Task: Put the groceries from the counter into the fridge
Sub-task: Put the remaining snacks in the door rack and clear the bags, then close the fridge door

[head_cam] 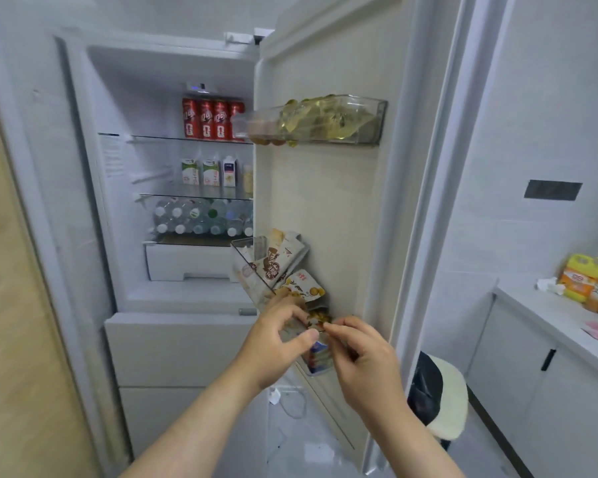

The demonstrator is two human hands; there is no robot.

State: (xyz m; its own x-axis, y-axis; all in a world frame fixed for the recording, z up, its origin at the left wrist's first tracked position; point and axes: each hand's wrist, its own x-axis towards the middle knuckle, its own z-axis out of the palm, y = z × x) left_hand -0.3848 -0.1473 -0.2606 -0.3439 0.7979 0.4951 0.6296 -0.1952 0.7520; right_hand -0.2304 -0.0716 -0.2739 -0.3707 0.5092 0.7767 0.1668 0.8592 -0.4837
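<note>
The fridge stands open, its door [328, 201] swung out to the right. My left hand [277, 343] and my right hand [363, 357] meet at a lower door bin, both pinching a snack packet [316, 320] with a nut picture. More snack packets [280, 260] lean in the clear middle door bin [247, 251] just above. The top door bin [377, 115] holds yellowish bags. Inside, red cans [211, 119], milk cartons [209, 172] and water bottles [201, 217] fill the shelves.
A counter [546, 312] at the right carries a yellow bottle [584, 277], tissue and a pink cloth. A stool with a black bag [435, 398] stands behind the door. A white drawer [187, 260] sits under the shelves. A wooden panel runs along the left.
</note>
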